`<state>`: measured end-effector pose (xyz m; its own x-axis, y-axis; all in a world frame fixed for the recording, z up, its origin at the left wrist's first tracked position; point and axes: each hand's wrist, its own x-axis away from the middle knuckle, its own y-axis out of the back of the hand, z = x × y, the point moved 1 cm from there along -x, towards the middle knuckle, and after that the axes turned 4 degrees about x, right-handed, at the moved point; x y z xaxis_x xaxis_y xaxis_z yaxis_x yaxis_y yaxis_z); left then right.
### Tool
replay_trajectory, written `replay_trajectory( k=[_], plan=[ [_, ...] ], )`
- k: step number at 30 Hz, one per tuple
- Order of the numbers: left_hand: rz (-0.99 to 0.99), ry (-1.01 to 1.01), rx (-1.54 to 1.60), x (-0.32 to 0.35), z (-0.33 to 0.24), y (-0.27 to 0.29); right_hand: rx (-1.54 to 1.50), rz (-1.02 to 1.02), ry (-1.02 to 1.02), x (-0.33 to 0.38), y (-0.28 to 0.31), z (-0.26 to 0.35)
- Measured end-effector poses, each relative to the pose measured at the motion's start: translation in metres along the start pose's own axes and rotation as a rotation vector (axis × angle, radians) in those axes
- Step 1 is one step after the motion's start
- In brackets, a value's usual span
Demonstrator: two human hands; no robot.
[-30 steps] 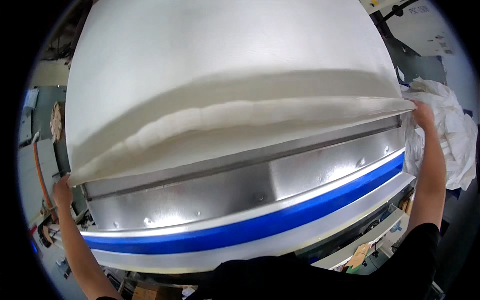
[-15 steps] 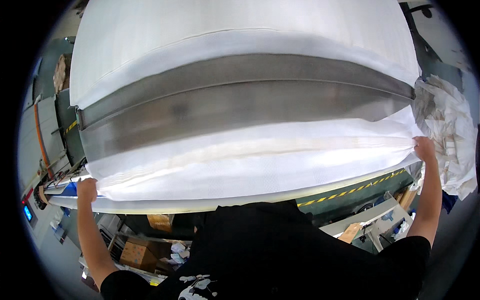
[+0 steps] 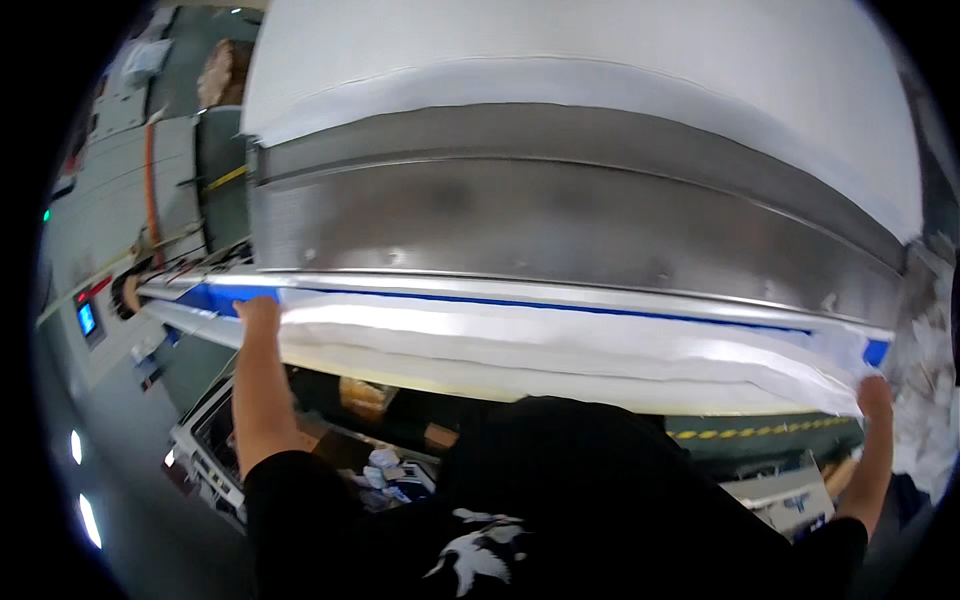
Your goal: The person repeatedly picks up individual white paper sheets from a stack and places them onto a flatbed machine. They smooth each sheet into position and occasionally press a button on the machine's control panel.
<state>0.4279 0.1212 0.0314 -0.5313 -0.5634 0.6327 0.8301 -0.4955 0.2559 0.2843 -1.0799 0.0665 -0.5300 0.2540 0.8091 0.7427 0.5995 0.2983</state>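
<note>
A long band of white fabric [image 3: 560,338] stretches between my two hands along the near edge of a machine. My left hand [image 3: 260,314] is closed on its left end, beside a blue patch on a pale bar. At the far right, my right hand [image 3: 874,396] grips the other end, just below another blue patch; its fingertips are partly hidden. Directly behind the fabric runs a narrow blue strip [image 3: 560,308] along the bar. Farther back lies a bare grey metal plate [image 3: 560,220], with a wide white fabric sheet [image 3: 580,40] beyond it.
Crumpled white material [image 3: 925,370] hangs beside my right hand. Left stand a pale cabinet with an orange tube [image 3: 152,190] and a small lit screen [image 3: 87,318]. Below the near edge are a cardboard box [image 3: 365,396] and a yellow-black floor stripe [image 3: 760,431].
The white fabric has come off the metal plate toward me and now lies along the near bar, baring the blue strip. Both hands still hold its ends. The view has shifted.
</note>
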Motion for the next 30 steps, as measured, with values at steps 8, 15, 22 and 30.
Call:
replay_trajectory(
  k=[8, 15, 22, 30],
  plan=[
    [-0.403, 0.176, 0.485, 0.003, 0.035, -0.006, -0.393, 0.203, 0.035, -0.005, 0.087, 0.064],
    [-0.345, 0.080, 0.582, 0.016, -0.033, 0.020, -0.436, 0.399, 0.342, -0.024, 0.160, 0.120],
    [-0.337, 0.059, 0.649, 0.059, -0.052, 0.050, -0.591, 0.190, 0.422, 0.000, 0.220, 0.154],
    [-1.002, -0.420, 0.941, 0.142, -0.153, 0.123, -0.673, 0.130, 0.759, 0.055, 0.306, 0.238]
  ],
)
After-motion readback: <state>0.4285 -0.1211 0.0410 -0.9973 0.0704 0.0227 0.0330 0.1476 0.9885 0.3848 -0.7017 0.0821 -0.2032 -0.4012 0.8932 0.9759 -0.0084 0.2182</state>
